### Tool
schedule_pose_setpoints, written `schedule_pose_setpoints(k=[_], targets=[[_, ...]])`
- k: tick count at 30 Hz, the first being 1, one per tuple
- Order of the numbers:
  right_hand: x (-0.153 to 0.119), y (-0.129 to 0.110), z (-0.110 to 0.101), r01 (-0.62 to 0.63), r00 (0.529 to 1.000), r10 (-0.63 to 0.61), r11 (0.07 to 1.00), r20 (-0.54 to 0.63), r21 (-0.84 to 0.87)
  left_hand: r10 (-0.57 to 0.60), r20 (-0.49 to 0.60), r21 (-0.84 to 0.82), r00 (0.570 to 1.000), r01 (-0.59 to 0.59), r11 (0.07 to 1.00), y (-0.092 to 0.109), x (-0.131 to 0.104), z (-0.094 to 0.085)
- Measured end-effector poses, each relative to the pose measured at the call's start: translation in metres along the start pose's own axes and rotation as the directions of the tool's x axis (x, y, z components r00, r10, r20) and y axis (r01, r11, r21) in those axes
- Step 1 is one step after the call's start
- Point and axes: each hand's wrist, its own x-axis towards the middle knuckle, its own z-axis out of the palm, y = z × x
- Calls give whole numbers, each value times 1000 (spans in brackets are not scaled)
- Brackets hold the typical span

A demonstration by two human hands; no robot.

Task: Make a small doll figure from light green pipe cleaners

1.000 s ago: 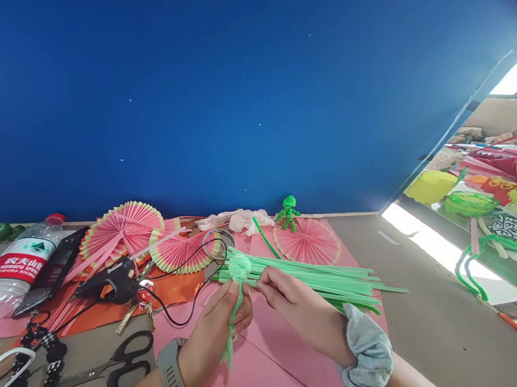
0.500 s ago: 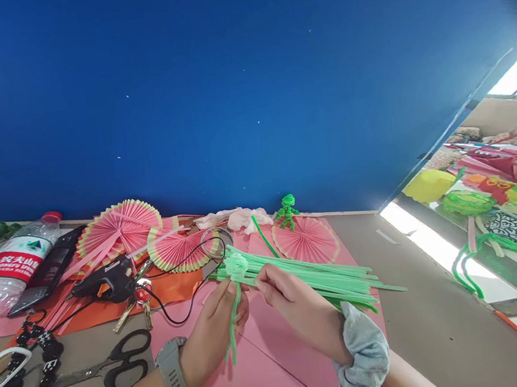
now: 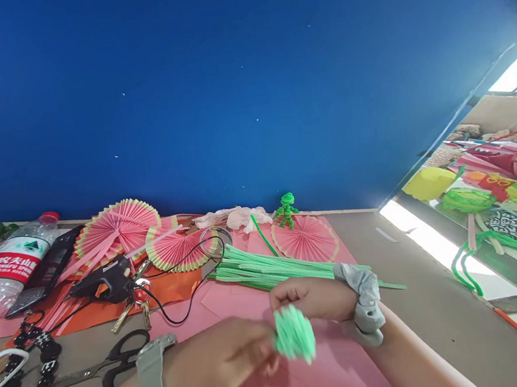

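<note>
My left hand (image 3: 230, 359), with a grey watch at the wrist, is closed on a light green fuzzy pipe-cleaner bundle (image 3: 294, 332), slightly blurred, above the pink paper (image 3: 234, 310). Just behind the bundle is my right hand (image 3: 304, 296), a grey scrunchie round its wrist. Its fingers are curled, and what they hold, if anything, is hidden. A pile of green pipe cleaners (image 3: 257, 266) lies beyond both hands. Farther back, a small green pipe-cleaner figure (image 3: 287, 210) stands by a pink pleated paper fan (image 3: 307, 240).
Left of my hands lie black scissors (image 3: 119, 359), a black glue gun (image 3: 104, 282), keys (image 3: 144, 292), a beaded bracelet (image 3: 49, 357) and a plastic bottle (image 3: 10, 266). Behind everything rises a blue panel (image 3: 230, 98). Colourful crafts (image 3: 467, 199) show at the far right.
The green bundle has moved right and toward me in my left hand and has turned, its hanging stems no longer visible. My right hand has shifted slightly right, its fingers now curled behind the bundle.
</note>
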Motion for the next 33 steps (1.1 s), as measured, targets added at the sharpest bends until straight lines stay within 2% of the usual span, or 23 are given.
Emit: schedule_pose_setpoints(k=[1, 3, 4, 6, 8, 9, 10, 11, 15, 18, 22, 24, 28, 33], targets=[[-1, -1, -2, -5, 997, 6, 1000, 79, -6, -15, 120, 135, 993, -2, 991, 1, -2, 0], [-2, -8, 3, -17, 977, 35, 996, 211, -87, -53, 114, 320, 992, 13, 947, -2, -4, 2], [-2, -14, 8, -24, 985, 56, 981, 165, -192, -81, 95, 351, 992, 43, 935, -6, -4, 3], [-3, -28, 24, -86, 996, 60, 882, -72, -463, -109, -9, 382, 994, 104, 918, -16, -4, 4], [-4, -42, 42, -175, 972, 3, 675, -235, -717, -59, -131, 298, 990, 96, 950, -26, -1, 5], [-5, -47, 49, -213, 964, -6, 582, -266, -785, -47, -202, 186, 978, 86, 979, -30, 2, 4], [-5, -50, 55, -227, 959, -13, 561, -282, -796, -51, -296, 81, 954, 78, 994, -33, 4, 3], [-6, -52, 59, -232, 955, -26, 551, -294, -801, -52, -346, 44, 937, 71, 996, -34, 7, 1], [-4, -49, 60, -231, 898, -142, 654, -417, -720, -89, -524, -139, 847, 17, 990, -28, 14, -3], [-5, -46, 54, -145, 872, -202, 763, -446, -630, -147, -591, -354, 793, -91, 931, -20, 13, -2], [-7, -47, 47, -25, 894, -179, 896, -412, -442, -87, -494, -475, 865, -185, 860, -15, 10, -1], [-7, -47, 44, -26, 896, -141, 930, -422, -366, -81, -479, -489, 874, -189, 852, -16, 10, -1], [-3, -40, 46, -56, 890, -108, 939, -443, -340, -85, -561, -413, 823, -189, 891, -18, 13, -1], [0, -34, 57, -8, 888, -154, 937, -433, -349, -200, -598, -458, 776, -126, 880, -20, 13, 4]])
